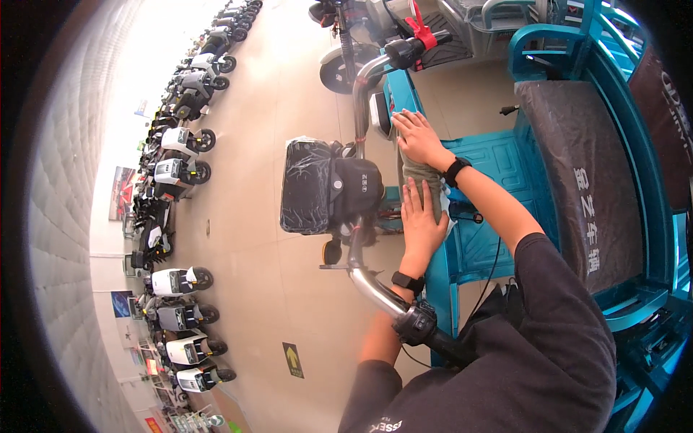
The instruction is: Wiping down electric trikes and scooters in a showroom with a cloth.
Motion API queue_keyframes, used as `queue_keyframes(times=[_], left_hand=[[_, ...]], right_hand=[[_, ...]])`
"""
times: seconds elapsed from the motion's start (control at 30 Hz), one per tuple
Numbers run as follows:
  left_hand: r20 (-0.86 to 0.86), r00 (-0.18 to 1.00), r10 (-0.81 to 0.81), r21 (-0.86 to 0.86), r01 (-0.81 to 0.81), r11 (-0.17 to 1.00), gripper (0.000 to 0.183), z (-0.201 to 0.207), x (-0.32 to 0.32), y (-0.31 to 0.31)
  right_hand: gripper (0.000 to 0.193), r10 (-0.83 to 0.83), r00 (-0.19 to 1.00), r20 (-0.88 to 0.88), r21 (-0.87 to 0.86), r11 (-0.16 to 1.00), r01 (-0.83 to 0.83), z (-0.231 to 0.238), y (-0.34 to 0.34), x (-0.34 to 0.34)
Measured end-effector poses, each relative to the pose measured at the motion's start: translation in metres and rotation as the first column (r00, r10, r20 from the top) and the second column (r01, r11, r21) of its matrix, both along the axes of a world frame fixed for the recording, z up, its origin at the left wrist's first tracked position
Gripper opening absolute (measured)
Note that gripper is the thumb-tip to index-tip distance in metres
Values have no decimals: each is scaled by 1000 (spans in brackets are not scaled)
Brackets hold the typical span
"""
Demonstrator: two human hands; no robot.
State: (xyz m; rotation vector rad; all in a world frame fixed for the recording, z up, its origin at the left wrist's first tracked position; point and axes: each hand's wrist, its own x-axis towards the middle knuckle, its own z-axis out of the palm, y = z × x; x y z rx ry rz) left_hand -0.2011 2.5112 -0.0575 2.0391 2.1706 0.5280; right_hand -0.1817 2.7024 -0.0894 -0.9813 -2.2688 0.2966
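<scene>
My left hand [422, 224] lies flat on a folded grey-green cloth [420, 172], its fingers stretched out and apart. Farther along, my right hand [421, 138] also rests palm down, with spread fingers reaching past the cloth's far end onto the top edge of the teal front panel [406, 94]. The cloth lies along this panel of a teal cargo tricycle. In front of it runs the silver handlebar [361, 108], with a plastic-wrapped black basket or box [307, 186] at its middle. My left forearm passes beneath the handlebar near the black grip [451, 350].
A teal footwell [498, 162] and a brown plastic-covered seat [585, 173] stand to the right. A red strap [421, 32] hangs on the far grip. A thin black cable [491, 278] crosses the near side. Parked scooters [177, 169] line the left wall beyond the tiled floor [253, 289].
</scene>
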Motion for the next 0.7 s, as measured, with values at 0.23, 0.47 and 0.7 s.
queue_keyframes(times=[0.23, 0.47, 0.7], left_hand=[[23, 999, 24, 24, -25, 999, 72, 1, 5, -22], [44, 999, 28, 48, -30, 998, 72, 1, 12, -54], [91, 996, 18, -7, -17, 1000, 70, 3, 17, -86]], right_hand=[[49, -12, 999, 44, -20, 1000, 13, 4, 9, -5], [49, -12, 990, 138, -1, 1000, 12, 4, 2, 1], [48, 56, 990, 132, 25, 998, -60, 7, -34, 12]])
